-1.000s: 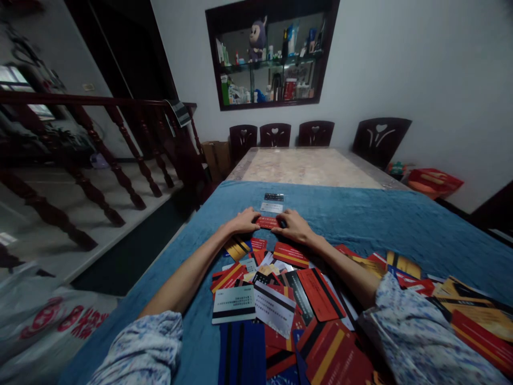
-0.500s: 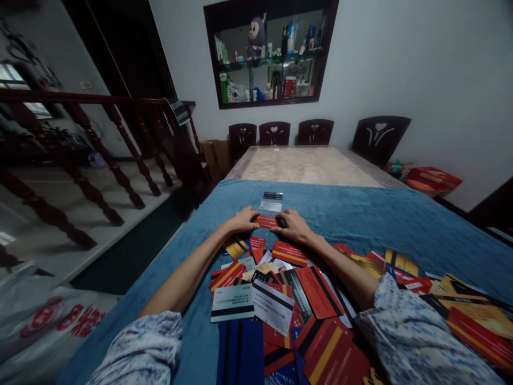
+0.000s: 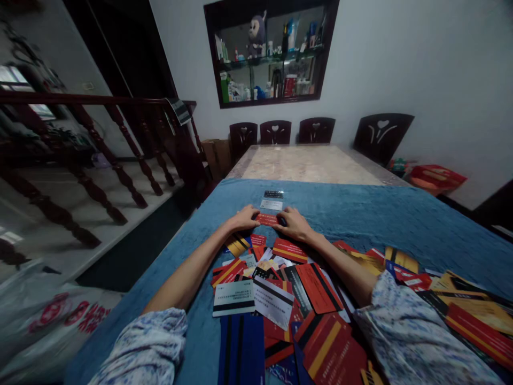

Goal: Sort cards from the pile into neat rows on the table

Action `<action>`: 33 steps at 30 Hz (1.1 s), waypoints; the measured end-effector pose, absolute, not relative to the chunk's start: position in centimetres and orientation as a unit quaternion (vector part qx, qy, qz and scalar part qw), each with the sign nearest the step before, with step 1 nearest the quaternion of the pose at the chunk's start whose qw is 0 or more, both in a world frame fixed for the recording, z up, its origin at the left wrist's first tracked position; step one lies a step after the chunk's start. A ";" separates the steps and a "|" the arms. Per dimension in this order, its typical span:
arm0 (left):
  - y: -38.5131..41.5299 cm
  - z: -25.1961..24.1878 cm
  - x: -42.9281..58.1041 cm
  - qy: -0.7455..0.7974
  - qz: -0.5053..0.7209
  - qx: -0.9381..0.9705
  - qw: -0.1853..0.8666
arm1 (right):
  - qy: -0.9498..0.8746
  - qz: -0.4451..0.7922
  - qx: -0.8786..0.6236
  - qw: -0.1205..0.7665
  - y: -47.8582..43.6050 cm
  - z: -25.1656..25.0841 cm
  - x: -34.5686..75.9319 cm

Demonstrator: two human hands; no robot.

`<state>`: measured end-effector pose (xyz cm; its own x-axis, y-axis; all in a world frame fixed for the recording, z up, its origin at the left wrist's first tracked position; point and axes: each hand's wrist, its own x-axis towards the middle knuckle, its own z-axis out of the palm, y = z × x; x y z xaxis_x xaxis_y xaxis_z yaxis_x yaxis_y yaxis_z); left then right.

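Note:
A red card (image 3: 267,219) lies on the blue cloth (image 3: 360,214), and both my hands hold it by its ends. My left hand (image 3: 242,218) pinches its left end. My right hand (image 3: 294,223) pinches its right end, fingers curled. Just beyond it lie a white card (image 3: 271,205) and a dark card (image 3: 273,194) in a row. A heap of several red, blue, yellow and white cards (image 3: 288,289) spreads between and under my forearms toward me.
The cloth covers the near part of a long marble-topped table (image 3: 308,163). Dark chairs (image 3: 276,131) stand at its far end and right side. A wooden stair railing (image 3: 120,139) runs on the left. A wall cabinet (image 3: 270,51) holds bottles.
My hands and the red card have stayed in place on the cloth. Only the view has shifted slightly.

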<state>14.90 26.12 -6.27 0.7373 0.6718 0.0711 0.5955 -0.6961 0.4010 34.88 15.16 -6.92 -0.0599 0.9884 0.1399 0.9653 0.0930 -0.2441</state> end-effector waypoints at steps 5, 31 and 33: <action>25.7 -6.1 15.2 0.373 0.065 0.913 0.149 | -0.725 0.032 -0.675 0.131 15.5 -7.3 34.9; 22.9 -4.3 11.1 0.310 0.128 0.932 0.137 | -0.738 0.016 -0.660 0.137 15.0 -4.6 34.2; 22.7 -4.3 10.8 0.309 0.132 0.931 0.138 | -0.746 0.012 -0.651 0.139 14.7 -4.0 33.6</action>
